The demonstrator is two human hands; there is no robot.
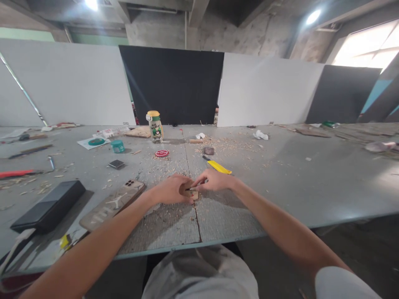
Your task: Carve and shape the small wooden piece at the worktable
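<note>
Near the table's front edge, my left hand (pixel 175 189) curls round a small light wooden piece (pixel 195 194) with a red mark on it. The fingers of my right hand (pixel 215 180) are pinched on a thin dark tool (pixel 188 189), its tip at the wood between both hands. Much of the wood and the tool is hidden by my fingers. Just beyond my right hand lies a yellow-handled knife (pixel 219 167). Wood shavings surround the hands on the grey table.
A phone (pixel 114 204) and a black power bank (pixel 50 206) with a cable lie to the left. Farther back stand a yellow-lidded bottle (pixel 155 128), a teal jar (pixel 117 146) and a red round tin (pixel 162 153). A dark block (pixel 208 151) lies beyond the knife.
</note>
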